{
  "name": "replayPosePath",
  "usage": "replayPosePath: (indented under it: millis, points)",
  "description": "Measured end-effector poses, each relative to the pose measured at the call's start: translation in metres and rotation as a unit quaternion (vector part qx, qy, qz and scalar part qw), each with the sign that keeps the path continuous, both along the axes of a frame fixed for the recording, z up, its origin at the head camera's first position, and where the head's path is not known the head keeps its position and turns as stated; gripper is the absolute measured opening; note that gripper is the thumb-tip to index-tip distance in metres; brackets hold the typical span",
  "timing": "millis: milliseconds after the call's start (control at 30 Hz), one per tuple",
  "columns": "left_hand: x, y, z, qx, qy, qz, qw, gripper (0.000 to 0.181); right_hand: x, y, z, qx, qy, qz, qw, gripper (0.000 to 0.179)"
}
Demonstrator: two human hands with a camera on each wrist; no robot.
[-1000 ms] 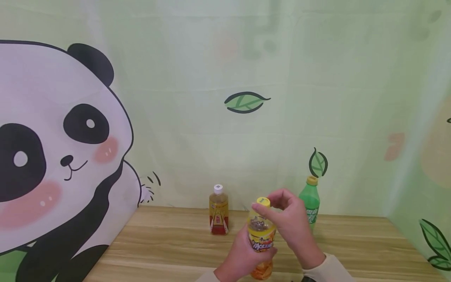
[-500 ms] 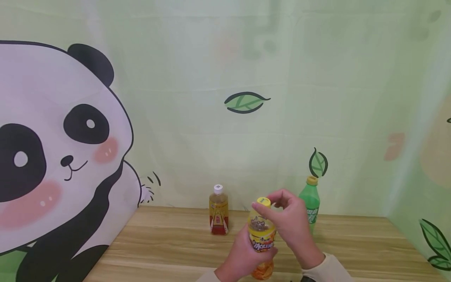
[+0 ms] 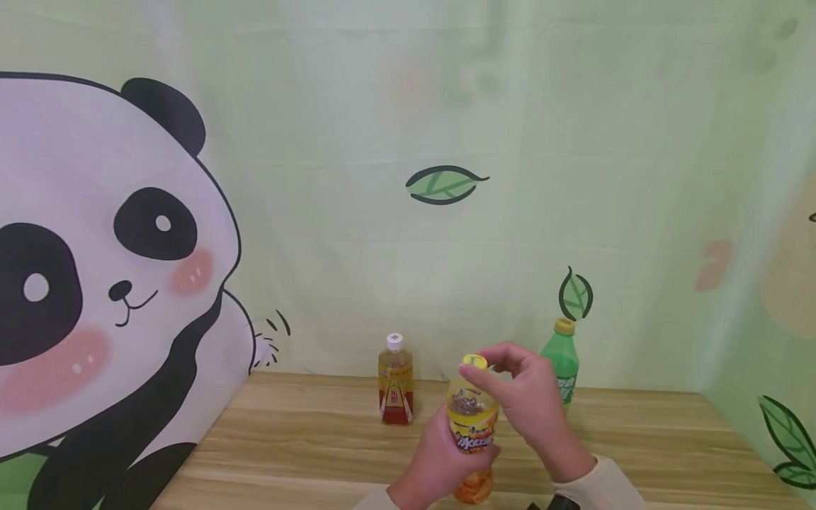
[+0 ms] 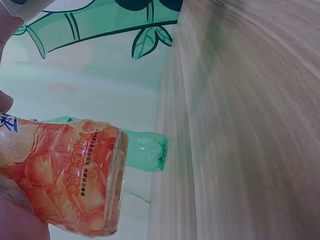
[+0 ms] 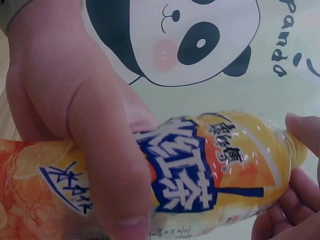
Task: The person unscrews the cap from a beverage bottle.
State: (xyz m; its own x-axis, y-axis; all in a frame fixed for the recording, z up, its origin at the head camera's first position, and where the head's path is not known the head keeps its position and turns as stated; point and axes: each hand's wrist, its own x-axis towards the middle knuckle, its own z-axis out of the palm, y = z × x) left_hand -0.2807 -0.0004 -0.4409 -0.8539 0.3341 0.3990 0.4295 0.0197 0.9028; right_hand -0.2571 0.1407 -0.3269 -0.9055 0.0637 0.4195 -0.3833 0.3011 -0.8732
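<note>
My left hand (image 3: 440, 453) grips an iced tea bottle (image 3: 470, 402) around its lower body, with the thumb across the front. The bottle stands nearly upright, with a yellow and orange label and amber liquid at the bottom. At its top, my right hand (image 3: 535, 400) pinches the yellow cap (image 3: 474, 362) between thumb and fingers. The right wrist view shows the label (image 5: 185, 170) close up, with the left thumb over it. In the left wrist view, the bottle's orange lower part (image 4: 70, 175) ends short of the wooden tabletop (image 4: 250, 125).
A tea bottle with a white cap (image 3: 395, 382) stands at the back, left of the hands. Behind the right hand is a green bottle with a yellow cap (image 3: 564, 354). A printed panda curtain (image 3: 319, 212) encloses the table.
The held bottle has shifted slightly left and its label has turned a little. Both hands keep their hold on the body and the cap. The other bottles stay put.
</note>
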Motion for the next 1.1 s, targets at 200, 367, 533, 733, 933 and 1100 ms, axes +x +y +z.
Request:
replayPosePath:
  millis: [200,367,533,733,933,1100]
  points:
    - [0.001,0.000,-0.001,0.005,-0.009,-0.010,0.9999,0.056,-0.004,0.005,-0.001,0.008,0.005,0.050,0.9987,0.025]
    - [0.000,0.000,0.000,-0.003,-0.011,-0.007,0.9999,0.057,-0.006,0.010,0.000,0.011,0.003,0.086,0.9963,0.025]
    - [0.000,-0.001,0.000,-0.006,-0.008,-0.002,0.9999,0.058,-0.010,0.013,-0.001,0.017,0.011,0.109,0.9939,0.025]
    - [-0.001,0.000,-0.001,0.001,-0.002,-0.007,1.0000,0.056,-0.011,0.013,-0.003,0.005,0.018,0.098,0.9950,0.024]
    - [-0.002,0.001,0.001,0.004,0.005,-0.013,0.9999,0.057,-0.006,0.007,0.000,0.000,-0.002,0.027,0.9996,0.031]
    - [-0.001,0.001,0.002,0.004,0.005,-0.019,0.9998,0.061,-0.002,0.000,0.002,0.000,-0.011,-0.023,0.9997,0.039]
